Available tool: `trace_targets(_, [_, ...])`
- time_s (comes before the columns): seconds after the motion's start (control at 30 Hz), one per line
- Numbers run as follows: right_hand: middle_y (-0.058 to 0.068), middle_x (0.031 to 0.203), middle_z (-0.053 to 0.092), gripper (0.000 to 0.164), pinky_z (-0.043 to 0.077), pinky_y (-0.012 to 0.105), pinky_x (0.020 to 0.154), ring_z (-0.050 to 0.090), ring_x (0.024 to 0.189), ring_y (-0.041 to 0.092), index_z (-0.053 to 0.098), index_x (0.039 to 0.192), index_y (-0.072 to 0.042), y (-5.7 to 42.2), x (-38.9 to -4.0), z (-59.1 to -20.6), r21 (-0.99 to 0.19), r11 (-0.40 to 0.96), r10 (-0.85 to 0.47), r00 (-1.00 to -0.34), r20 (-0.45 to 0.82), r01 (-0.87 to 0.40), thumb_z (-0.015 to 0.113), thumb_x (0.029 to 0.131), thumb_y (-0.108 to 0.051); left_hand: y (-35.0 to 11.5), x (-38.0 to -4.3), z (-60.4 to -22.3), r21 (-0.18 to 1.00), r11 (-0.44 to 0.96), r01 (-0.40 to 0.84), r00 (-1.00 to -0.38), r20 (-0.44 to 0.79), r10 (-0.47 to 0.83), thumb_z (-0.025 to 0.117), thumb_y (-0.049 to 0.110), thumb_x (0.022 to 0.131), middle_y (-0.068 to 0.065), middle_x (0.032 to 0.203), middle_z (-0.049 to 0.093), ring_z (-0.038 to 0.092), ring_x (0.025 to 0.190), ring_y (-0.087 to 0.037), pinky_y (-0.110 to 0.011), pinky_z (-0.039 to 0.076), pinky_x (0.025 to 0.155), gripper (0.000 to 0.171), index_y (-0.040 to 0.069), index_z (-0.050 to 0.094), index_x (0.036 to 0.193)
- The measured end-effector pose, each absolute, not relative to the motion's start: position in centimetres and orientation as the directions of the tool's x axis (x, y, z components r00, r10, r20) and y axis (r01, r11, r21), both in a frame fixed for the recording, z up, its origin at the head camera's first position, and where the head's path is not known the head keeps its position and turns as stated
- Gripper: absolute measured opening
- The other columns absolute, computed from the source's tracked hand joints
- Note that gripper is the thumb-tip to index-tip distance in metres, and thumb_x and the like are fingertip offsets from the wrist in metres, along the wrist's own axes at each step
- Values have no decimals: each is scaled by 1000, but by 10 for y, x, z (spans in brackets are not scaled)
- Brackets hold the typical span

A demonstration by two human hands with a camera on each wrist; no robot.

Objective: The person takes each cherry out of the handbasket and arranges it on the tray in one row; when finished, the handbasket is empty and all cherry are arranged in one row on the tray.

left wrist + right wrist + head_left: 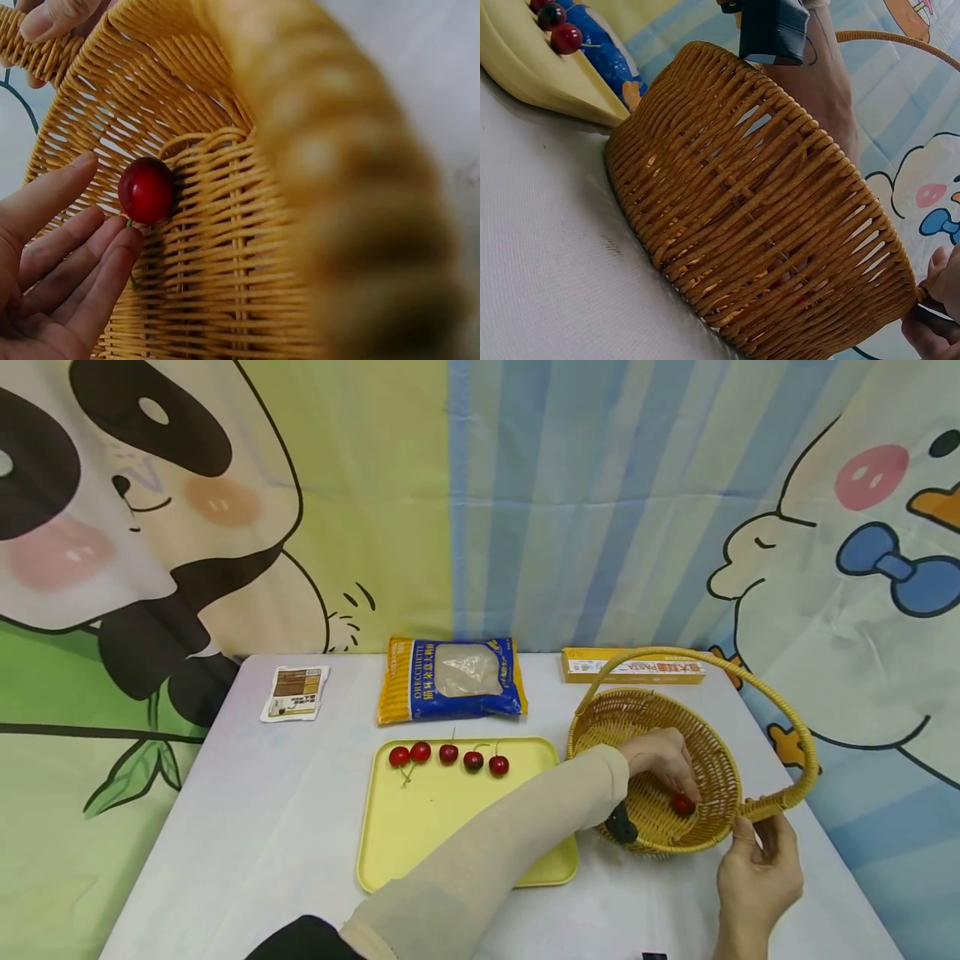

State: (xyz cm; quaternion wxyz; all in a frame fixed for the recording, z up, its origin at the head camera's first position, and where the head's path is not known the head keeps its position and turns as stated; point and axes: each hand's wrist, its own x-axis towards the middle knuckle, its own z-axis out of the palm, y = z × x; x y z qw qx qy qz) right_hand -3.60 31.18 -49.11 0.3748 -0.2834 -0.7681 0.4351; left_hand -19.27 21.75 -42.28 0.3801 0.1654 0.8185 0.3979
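My left hand (666,760) reaches down inside a wicker basket (686,714). Its fingers are extended, and the thumb stands apart from them in the left wrist view. Just beyond the fingertips a red cherry (146,190) lies against the basket's woven inside, its green stem beside the fingers. At the basket's right side, my right hand (759,872) grips the woven base of the handle (765,806). The basket looks tilted in the right wrist view. Several cherries (473,761) with stems lie in a row at the back of a yellow tray (420,852).
Behind the tray lies a blue and yellow bag of orecchiette (465,681). A yellow pasta box (633,667) sits behind the basket, and a small white packet (296,693) lies at the back left. The basket's tall handle arches over its right side. A printed curtain hangs behind the table.
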Motion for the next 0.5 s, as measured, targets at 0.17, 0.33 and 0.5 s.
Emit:
trace_targets(0.17, [9,137,69,40,51,14,101,64,120,0,63,143,-21,313,-35,-492,-876,465,767,-553,326,129,65,104,-19,218,-193,-425,727,675,122,-676,-437,593,91,19,83,1,84,78,72,90,-12,-25,60,76,11,12,83,80])
trace_targets(0.33, [11,137,69,41,51,13,101,65,121,1,63,144,-19,313,-36,-493,-879,463,761,-560,327,115,66,103,-19,221,-200,-429,653,695,299,-686,-359,633,90,25,84,6,59,58,46,67,-6,-21,40,56,38,15,67,57])
trace_targets(0.5, [13,138,68,42,51,14,101,65,122,1,63,144,-18,313,-36,-493,-879,464,761,-558,331,111,66,102,-21,221,-210,-431,648,697,307,-693,-350,631,90,19,85,3,49,29,21,46,-12,-26,30,46,53,17,47,55])
